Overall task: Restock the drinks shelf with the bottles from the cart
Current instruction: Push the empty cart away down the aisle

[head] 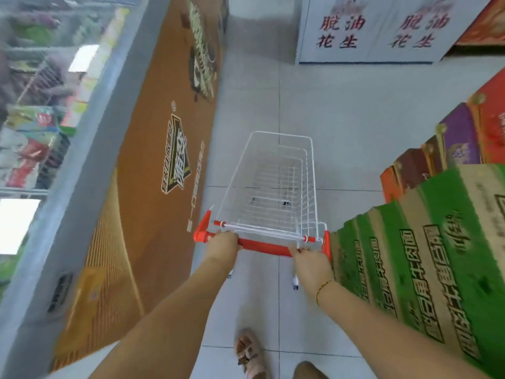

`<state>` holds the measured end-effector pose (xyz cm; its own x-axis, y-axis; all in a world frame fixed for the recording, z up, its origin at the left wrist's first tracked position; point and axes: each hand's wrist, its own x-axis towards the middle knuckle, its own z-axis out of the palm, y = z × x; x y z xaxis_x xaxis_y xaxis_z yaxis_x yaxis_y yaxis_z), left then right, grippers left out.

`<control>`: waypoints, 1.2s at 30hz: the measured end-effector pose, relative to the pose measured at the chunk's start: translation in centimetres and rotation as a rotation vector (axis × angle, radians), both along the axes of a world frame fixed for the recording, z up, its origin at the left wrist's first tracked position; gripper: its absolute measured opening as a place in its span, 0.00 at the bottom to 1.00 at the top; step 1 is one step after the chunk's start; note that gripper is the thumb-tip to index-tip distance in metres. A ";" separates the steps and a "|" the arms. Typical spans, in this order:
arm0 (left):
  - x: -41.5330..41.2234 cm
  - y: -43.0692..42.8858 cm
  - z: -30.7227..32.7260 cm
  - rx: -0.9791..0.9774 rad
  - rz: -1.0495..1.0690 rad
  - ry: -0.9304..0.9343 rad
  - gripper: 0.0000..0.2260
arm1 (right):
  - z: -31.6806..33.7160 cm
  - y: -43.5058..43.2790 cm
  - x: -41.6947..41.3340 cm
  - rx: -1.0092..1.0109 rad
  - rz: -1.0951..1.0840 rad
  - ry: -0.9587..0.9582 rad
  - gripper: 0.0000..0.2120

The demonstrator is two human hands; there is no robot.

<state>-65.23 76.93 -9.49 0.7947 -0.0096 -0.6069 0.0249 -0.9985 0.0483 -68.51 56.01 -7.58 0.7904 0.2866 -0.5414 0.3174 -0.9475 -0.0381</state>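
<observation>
The white wire cart (308, 192) stands on the tiled floor (347, 105) at 12 o'clock, dead ahead of the person. Both hands grip its red handle (263, 246): the left hand (222, 243) curls over the bar toward its 9 o'clock end, and the right hand (310, 259) (a thin gold bracelet (323, 287) on the wrist) wraps the 3 o'clock end. A freezer chest (153, 187) with a brown advert panel runs along 9 o'clock. Stacked green cartons (426, 255) crowd 3 o'clock, just beside the handle. White boxes (377, 31) with red characters sit at 1 o'clock.
</observation>
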 end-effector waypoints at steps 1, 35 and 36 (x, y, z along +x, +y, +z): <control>1.8 -0.3 0.0 0.006 -0.025 -0.003 0.13 | 0.1 -0.1 1.4 0.005 -0.034 0.000 0.27; 38.2 -33.7 1.8 0.076 -0.681 0.139 0.17 | 0.6 -30.7 35.3 0.054 -0.785 0.213 0.15; 37.8 -34.8 2.0 0.047 -0.710 0.147 0.16 | 0.6 -31.9 35.1 0.040 -0.820 0.217 0.16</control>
